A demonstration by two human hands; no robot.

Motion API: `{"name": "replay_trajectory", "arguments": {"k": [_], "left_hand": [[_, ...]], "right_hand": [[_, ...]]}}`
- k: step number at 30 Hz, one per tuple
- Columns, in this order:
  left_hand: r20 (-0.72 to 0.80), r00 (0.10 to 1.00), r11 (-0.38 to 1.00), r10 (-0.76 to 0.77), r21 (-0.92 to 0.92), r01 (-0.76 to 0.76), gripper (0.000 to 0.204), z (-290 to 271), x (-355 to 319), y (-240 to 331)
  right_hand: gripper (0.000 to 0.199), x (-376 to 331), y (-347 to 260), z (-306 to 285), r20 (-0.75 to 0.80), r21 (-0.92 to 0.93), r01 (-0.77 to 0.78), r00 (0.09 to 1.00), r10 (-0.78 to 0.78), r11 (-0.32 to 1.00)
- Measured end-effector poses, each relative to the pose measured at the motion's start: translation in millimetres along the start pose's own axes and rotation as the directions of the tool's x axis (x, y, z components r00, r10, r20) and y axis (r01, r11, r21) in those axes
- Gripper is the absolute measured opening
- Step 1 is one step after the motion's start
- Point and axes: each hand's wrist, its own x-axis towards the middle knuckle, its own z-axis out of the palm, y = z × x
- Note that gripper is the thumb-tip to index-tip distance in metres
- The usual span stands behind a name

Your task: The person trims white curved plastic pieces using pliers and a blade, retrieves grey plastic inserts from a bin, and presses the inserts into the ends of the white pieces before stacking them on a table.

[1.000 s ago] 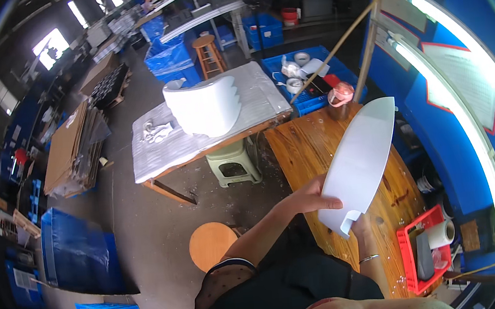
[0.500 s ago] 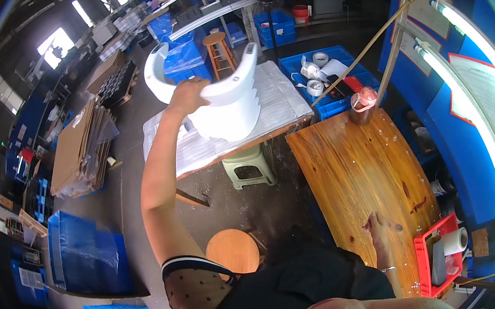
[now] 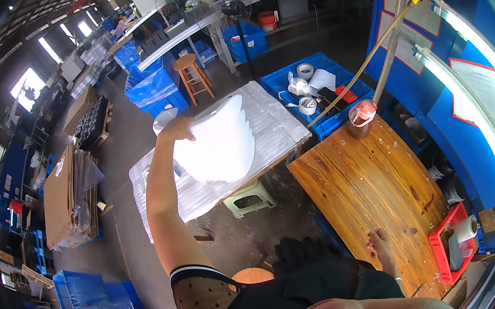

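The white scalloped shell (image 3: 219,142) hangs over the foil-covered bench (image 3: 280,121), its long axis running from the grip at its upper left corner down toward the bench's near edge. The left hand (image 3: 175,129) is clenched on that corner, arm stretched far out, clearly the nearer one. The right hand (image 3: 382,246) lies flat and released on the wooden bench (image 3: 365,184), well apart from the shell.

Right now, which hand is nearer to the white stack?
Left. The left hand grips the white stack at its edge; the right hand rests far away on the wooden table.
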Motion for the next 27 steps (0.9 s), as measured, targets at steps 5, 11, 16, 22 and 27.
{"name": "replay_trajectory", "arguments": {"k": [5,11,16,22,27], "left_hand": [[0.132,0.986,0.995,-0.101,-0.013,0.104,0.091,5,-2,-4],[-0.681,0.729,0.997,0.069,0.015,-0.081,0.079,21,-16,18],[-0.873,0.487,0.831,-0.013,-0.280,-0.480,0.026,42,-131,190],[-0.121,0.901,0.270,0.416,-0.930,-0.250,0.019,224,-248,427],[-0.035,0.849,0.347,0.527,-0.904,-0.252,0.023,324,-353,483]], "right_hand": [[0.016,-2,-8,16,0.033,0.051,0.016,0.999,-0.018,0.999],[0.022,-3,-9,26,-0.047,-0.219,0.005,0.999,-0.015,0.976],[0.037,-22,-38,46,0.050,-0.345,0.347,0.935,-0.352,0.872],[0.053,-79,-18,28,0.224,-0.363,0.353,0.931,-0.287,0.862],[0.033,-132,50,-39,0.270,-0.451,0.412,0.908,-0.319,0.791]]}}
